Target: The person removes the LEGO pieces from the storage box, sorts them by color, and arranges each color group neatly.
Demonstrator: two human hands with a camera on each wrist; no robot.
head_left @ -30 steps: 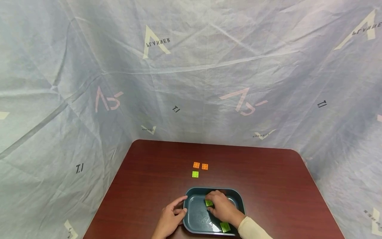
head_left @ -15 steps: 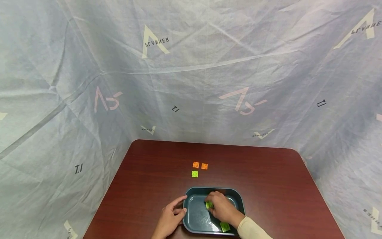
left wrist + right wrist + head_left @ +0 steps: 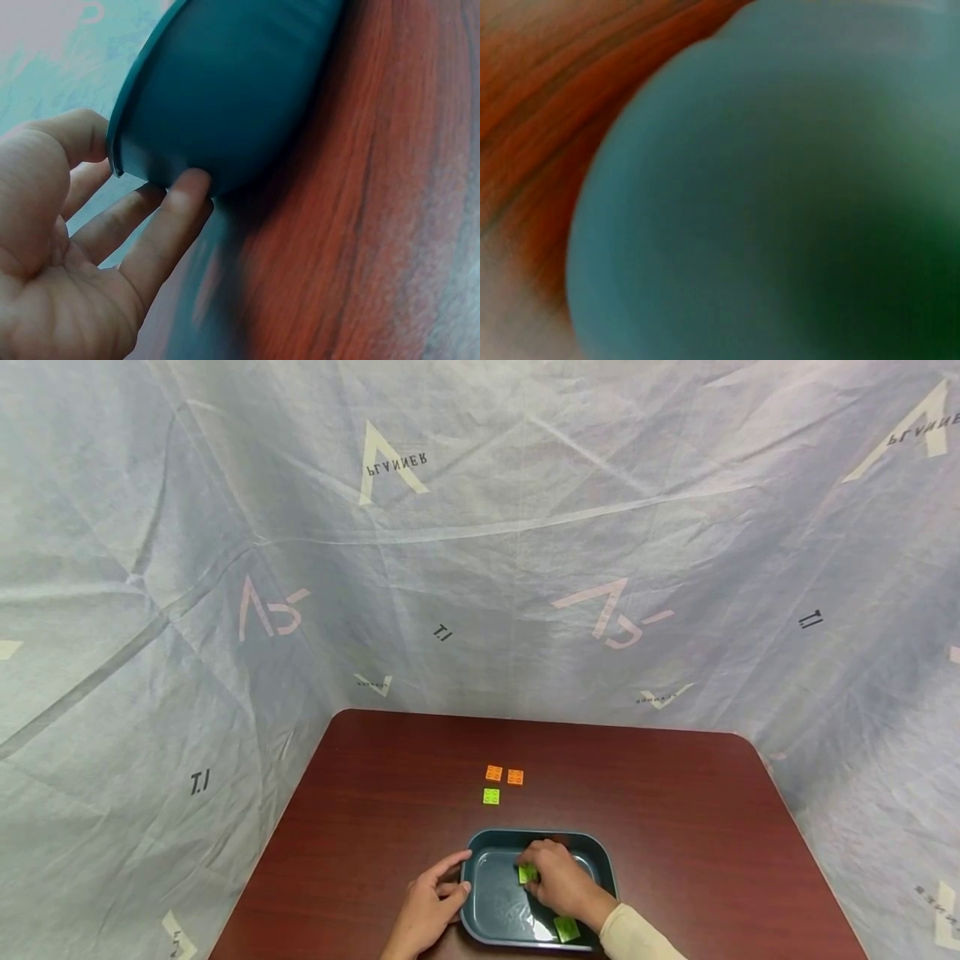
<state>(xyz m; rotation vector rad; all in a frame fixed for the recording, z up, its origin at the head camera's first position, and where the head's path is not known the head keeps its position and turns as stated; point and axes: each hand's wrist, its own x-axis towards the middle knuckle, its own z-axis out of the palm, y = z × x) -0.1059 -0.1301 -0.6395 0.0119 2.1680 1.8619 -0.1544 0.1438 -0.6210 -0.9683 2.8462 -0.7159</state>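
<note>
A dark teal tray with raised walls stands on the table near its front edge. My left hand rests its fingertips against the tray's left side; in the left wrist view the fingers touch the outer wall and rim without wrapping round them. Inside the tray, my right hand pinches a green toy brick, partly covered by its fingers. Another green brick lies by the tray's front wall, below the right wrist. The right wrist view is blurred and filled by the tray wall; no hand shows there.
Beyond the tray, two orange bricks and a lighter green brick lie studs up on the dark red wooden table. A pale printed sheet hangs behind and along both sides of the table.
The green brick between my right fingers has shifted slightly toward me and shows a little differently. My left hand, the tray and the other bricks keep their places.
</note>
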